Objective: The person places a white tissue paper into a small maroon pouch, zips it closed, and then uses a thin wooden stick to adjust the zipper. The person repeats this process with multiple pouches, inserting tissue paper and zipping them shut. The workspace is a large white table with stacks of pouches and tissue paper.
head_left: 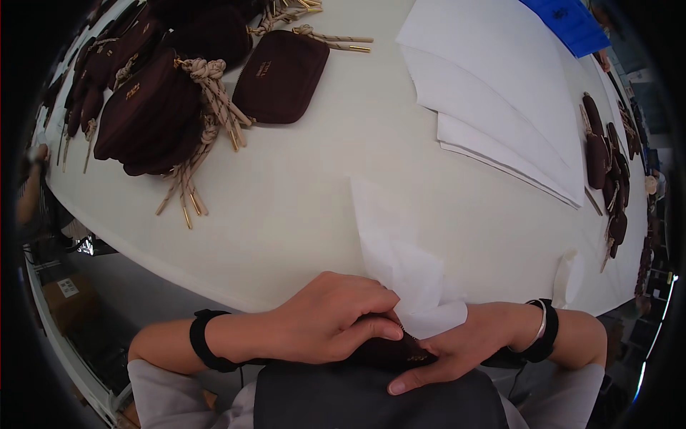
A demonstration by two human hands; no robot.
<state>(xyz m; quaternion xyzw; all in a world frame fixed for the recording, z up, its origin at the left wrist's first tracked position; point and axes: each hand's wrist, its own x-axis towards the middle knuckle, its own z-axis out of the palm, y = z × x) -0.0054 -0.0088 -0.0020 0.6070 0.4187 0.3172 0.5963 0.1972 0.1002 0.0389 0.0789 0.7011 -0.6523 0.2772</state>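
Close to my body, at the table's near edge, I hold a dark maroon zip pouch (379, 353). My left hand (336, 318) is closed on its upper edge, with thumb and fingers pinched by the zip. My right hand (454, 347) grips the pouch's right side, its thumb laid across the front and its other fingers mostly hidden. A crumpled sheet of thin white paper (411, 275) stands up between my hands and rests against the right one. Its lower end disappears by the pouch's top; whether it goes inside, I cannot tell.
Stacked maroon pouches (153, 118) with knotted beige cords cover the table's far left, with a single pouch (282, 77) beside them. White paper sheets (500, 107) lie at the far right, near a blue tray (568, 25). More pouches (594, 143) and a white roll (569, 279) lie right.
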